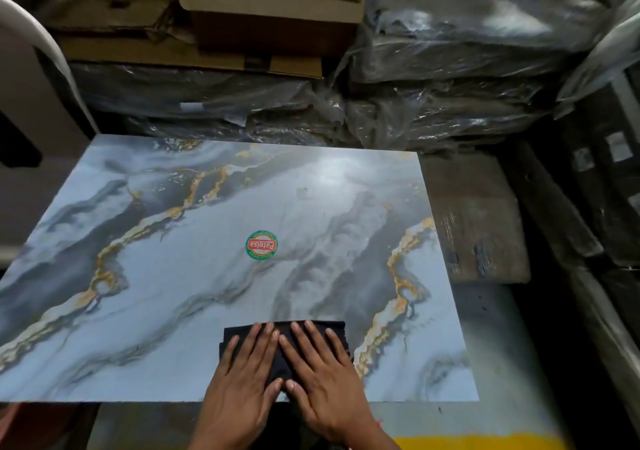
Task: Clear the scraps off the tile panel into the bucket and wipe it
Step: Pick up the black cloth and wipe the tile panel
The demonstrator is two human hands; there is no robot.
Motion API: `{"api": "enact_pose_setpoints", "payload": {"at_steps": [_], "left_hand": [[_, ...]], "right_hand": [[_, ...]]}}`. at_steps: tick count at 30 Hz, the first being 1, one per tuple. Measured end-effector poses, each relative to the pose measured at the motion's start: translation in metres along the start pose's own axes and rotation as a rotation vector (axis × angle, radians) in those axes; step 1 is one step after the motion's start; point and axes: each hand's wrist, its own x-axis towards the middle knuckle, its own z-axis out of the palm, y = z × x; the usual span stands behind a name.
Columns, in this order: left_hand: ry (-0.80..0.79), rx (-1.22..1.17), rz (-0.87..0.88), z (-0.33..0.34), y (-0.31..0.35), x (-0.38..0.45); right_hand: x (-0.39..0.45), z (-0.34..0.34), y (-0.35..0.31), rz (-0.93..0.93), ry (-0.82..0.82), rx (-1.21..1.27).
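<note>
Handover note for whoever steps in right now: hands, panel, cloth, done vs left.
Left hand and right hand: both flat, fingers straight, pressing the dark cloth side by side.
Cloth lies on the tile panel at its near edge, about midway along it.
Round red-and-green sticker sits mid-panel.
Done: no loose scraps visible on the panel.
Left: wipe the rest; small specks show toward the far side. Bucket is not in view.

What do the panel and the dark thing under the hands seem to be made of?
Tile panel: likely glazed ceramic or a printed marble-look board; it is glossy, with a light glare and gold veining. Cloth: soft black fabric, folded, matte, pressed flat.
</note>
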Motion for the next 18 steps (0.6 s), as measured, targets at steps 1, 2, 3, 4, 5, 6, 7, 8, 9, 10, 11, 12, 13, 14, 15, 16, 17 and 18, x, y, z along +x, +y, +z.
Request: {"api": "enact_pose_setpoints", "payload": {"at_steps": [1, 2, 3, 4, 5, 6, 7, 8, 9, 10, 11, 12, 13, 14, 15, 16, 17, 18], "left_hand": [[-0.010, -0.002, -0.008, 0.000, 0.001, -0.003], [-0.020, -0.008, -0.012, 0.000, 0.002, -0.005], [-0.024, -0.013, -0.011, 0.000, 0.002, -0.005], [-0.023, -0.014, -0.008, 0.000, 0.002, -0.005], [-0.022, -0.013, -0.004, 0.000, 0.000, -0.003], [-0.026, -0.017, 0.001, 0.001, -0.002, 0.000], [-0.027, -0.024, 0.005, 0.000, -0.005, 0.004], [-0.024, -0.030, 0.007, -0.001, -0.009, 0.010], [-0.022, -0.038, 0.005, 0.000, -0.014, 0.018], [-0.025, -0.053, -0.001, -0.002, -0.019, 0.028], [-0.029, -0.069, -0.007, -0.004, -0.026, 0.039], [-0.028, -0.077, -0.008, -0.006, -0.034, 0.053], [-0.024, -0.072, -0.009, -0.007, -0.044, 0.069], [-0.025, -0.065, -0.009, -0.008, -0.056, 0.087], [-0.032, -0.061, -0.004, -0.010, -0.068, 0.108], [-0.043, -0.053, 0.002, -0.013, -0.080, 0.129], [-0.053, -0.041, 0.008, -0.014, -0.092, 0.150], [-0.065, -0.028, 0.011, -0.015, -0.105, 0.171]], "right_hand": [[-0.003, 0.001, -0.001, 0.003, -0.006, -0.009], [-0.004, 0.001, -0.002, 0.005, -0.010, -0.016], [-0.004, 0.000, -0.001, 0.007, -0.011, -0.019], [-0.003, 0.000, 0.000, 0.007, -0.012, -0.018], [-0.001, 0.000, 0.001, 0.003, -0.012, -0.015], [0.002, -0.001, 0.002, -0.002, -0.011, -0.013], [0.006, -0.001, 0.004, -0.006, -0.013, -0.008], [0.012, -0.002, 0.006, -0.010, -0.013, -0.002], [0.022, -0.003, 0.009, -0.010, -0.013, 0.008], [0.033, -0.004, 0.012, -0.008, -0.014, 0.019], [0.047, -0.006, 0.016, -0.004, -0.018, 0.026], [0.063, -0.007, 0.021, 0.005, -0.016, 0.025], [0.081, -0.009, 0.026, 0.014, -0.008, 0.017], [0.101, -0.010, 0.032, 0.022, 0.001, 0.007], [0.121, -0.011, 0.039, 0.030, 0.011, 0.000], [0.141, -0.013, 0.046, 0.037, 0.021, -0.006], [0.161, -0.014, 0.054, 0.044, 0.032, -0.014], [0.182, -0.016, 0.062, 0.051, 0.040, -0.022]]}}
